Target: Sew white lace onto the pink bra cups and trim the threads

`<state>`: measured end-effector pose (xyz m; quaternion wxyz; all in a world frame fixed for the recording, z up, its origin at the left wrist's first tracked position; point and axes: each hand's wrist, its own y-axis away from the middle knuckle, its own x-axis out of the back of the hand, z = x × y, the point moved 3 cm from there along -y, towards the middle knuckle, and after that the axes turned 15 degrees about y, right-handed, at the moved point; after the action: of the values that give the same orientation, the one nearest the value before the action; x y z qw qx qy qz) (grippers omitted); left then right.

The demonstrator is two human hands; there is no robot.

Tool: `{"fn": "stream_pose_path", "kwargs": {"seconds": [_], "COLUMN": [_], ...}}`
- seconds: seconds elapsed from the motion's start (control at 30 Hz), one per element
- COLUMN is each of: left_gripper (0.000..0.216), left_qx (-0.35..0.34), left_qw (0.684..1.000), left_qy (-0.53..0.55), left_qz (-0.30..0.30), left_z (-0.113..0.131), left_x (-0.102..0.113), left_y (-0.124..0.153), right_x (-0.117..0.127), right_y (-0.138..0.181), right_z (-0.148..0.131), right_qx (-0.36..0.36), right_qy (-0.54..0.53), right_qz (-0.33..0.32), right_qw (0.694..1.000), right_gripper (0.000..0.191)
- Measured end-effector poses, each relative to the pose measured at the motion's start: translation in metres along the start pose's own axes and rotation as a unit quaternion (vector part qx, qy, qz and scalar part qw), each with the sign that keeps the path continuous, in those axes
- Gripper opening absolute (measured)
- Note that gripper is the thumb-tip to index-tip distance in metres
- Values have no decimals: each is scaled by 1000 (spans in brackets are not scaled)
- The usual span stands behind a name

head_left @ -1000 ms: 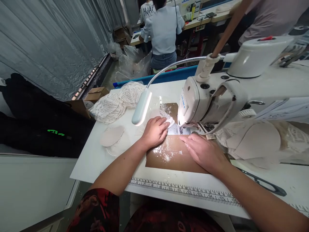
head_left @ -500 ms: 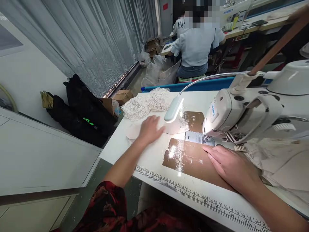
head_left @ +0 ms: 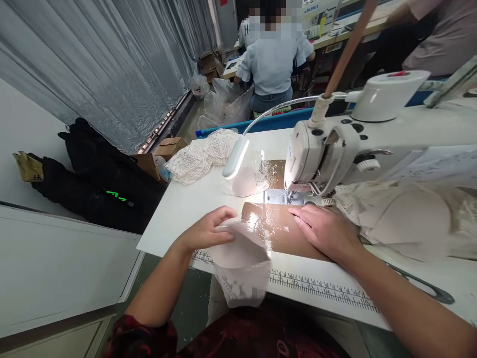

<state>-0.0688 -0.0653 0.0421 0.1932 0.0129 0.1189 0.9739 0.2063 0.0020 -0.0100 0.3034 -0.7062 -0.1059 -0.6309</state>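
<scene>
My left hand (head_left: 208, 231) is closed on a pale pink bra cup (head_left: 242, 251) at the table's front edge, fingers and thumb pinching its left side. White lace hangs from the cup over the ruler markings. My right hand (head_left: 322, 226) lies flat, fingers stretched together, on a brown tape-covered sheet (head_left: 274, 223), its fingertips just in front of the needle area of a white sewing machine (head_left: 298, 154). Another pale cup (head_left: 244, 181) with lace rests on the table left of the needle plate (head_left: 276, 196).
White lace bundles (head_left: 203, 154) lie at the table's far left. A small lamp (head_left: 236, 156) on a bendable metal neck hangs over the table. Right of the needle, pale cups and lace (head_left: 410, 214) are piled under the machine arm. Co-workers (head_left: 270, 64) sit beyond the table.
My left hand has come back toward the table's front edge and now holds a cup from the table. My right hand stays on the brown sheet. The whole view has shifted.
</scene>
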Motion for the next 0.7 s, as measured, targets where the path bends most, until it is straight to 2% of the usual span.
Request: {"fn": "stream_pose_path", "kwargs": {"seconds": [0.07,0.13,0.2,0.27,0.37,0.43,0.5,0.57,0.7], "left_gripper": [42,37,34,26,10,11,16,15,7], "left_qx": [-29,-72,-79,-67,-67,-81,-88,-84,-73], "left_qw": [995,986,972,967,978,981,980,980,966], "left_qy": [-50,-140,-218,-241,-197,-172,-166,-175,-242], "left_qz": [-80,-59,-42,-45,-10,39,61,35,-54], "left_z": [3,3,-1,-5,-9,-11,-12,-12,-4], "left_x": [-29,-47,-58,-63,-56,-47,-42,-43,-59], "left_y": [-35,-70,-97,-114,-125,-128,-130,-130,-130], "right_x": [7,13,16,17,16,15,15,15,14], "right_y": [3,6,9,9,8,7,7,8,10], "right_z": [1,2,0,-4,-8,-10,-10,-10,-7], "right_qx": [-19,-20,14,65,98,92,83,77,81], "right_qy": [-67,-129,-163,-165,-146,-140,-138,-132,-143], "right_qz": [23,38,34,14,-21,-31,-35,-40,-36], "right_qw": [997,991,986,984,984,985,986,987,986], "right_gripper": [31,30,31,31,31,31,33,38,47]}}
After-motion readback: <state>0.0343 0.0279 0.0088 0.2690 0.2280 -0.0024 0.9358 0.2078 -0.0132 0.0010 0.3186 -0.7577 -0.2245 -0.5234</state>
